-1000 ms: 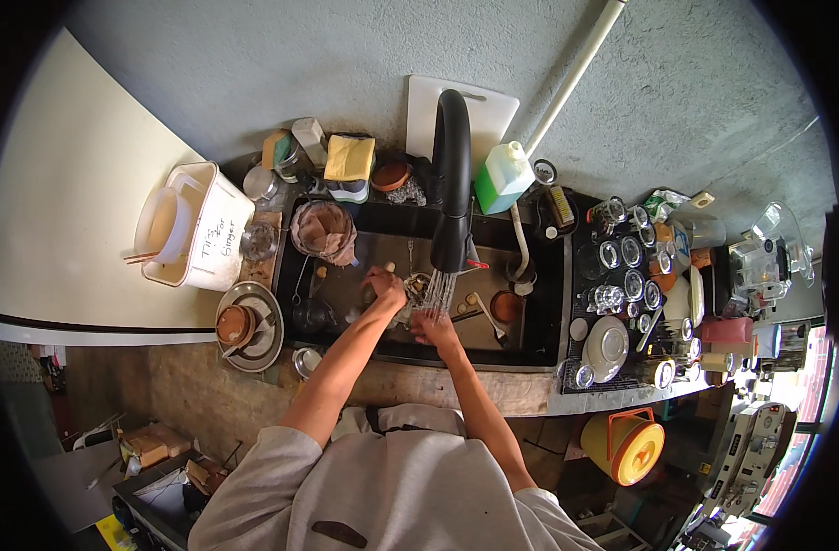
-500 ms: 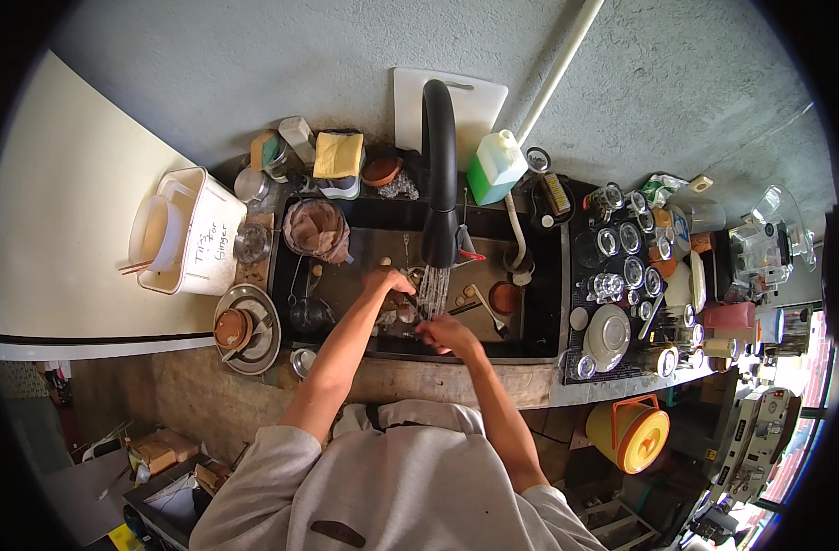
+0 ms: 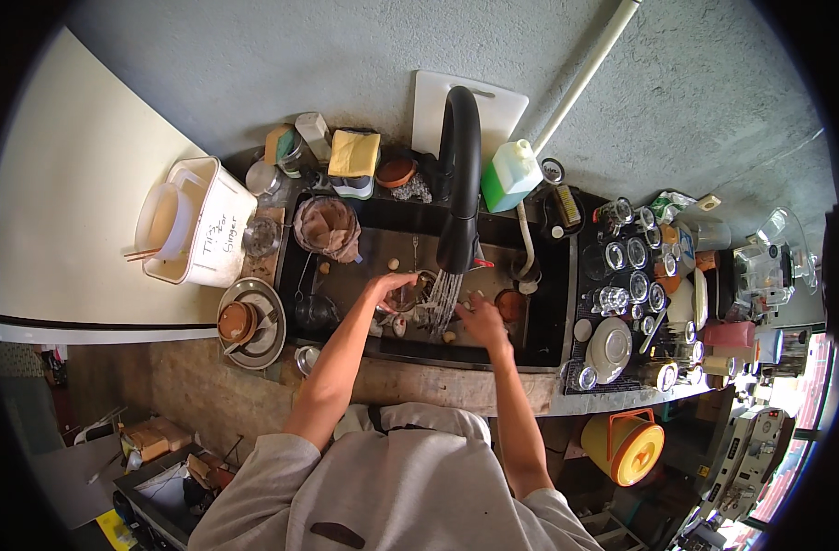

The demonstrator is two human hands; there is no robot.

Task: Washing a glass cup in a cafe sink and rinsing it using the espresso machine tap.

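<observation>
My left hand [image 3: 390, 288] is closed around the side of a round clear glass vessel [image 3: 405, 297], tilted in the sink left of the running water. Its exact shape is partly hidden by my fingers. Water falls in several streams from the black faucet [image 3: 460, 234] just right of the glass. On the other side of the stream, my right hand [image 3: 484, 323] hovers over the sink with fingers apart and nothing in it. Beyond it lies a terracotta dish [image 3: 508, 305]. Small pale pieces rest on the bottom of the black sink [image 3: 374, 246].
A cloth-lined strainer [image 3: 328, 228] sits at the sink's left corner, above a dark glass vessel [image 3: 316, 312]. Stacked plates [image 3: 274, 342] stand left. Behind are a green soap jug [image 3: 509, 176] and yellow sponge cloth [image 3: 353, 153]. Glass jars [image 3: 612, 299] crowd the right-hand drying mat.
My right hand has moved right, away from my left hand, and its fingers have spread. The round glass now shows in my left hand. The whole view has shifted slightly.
</observation>
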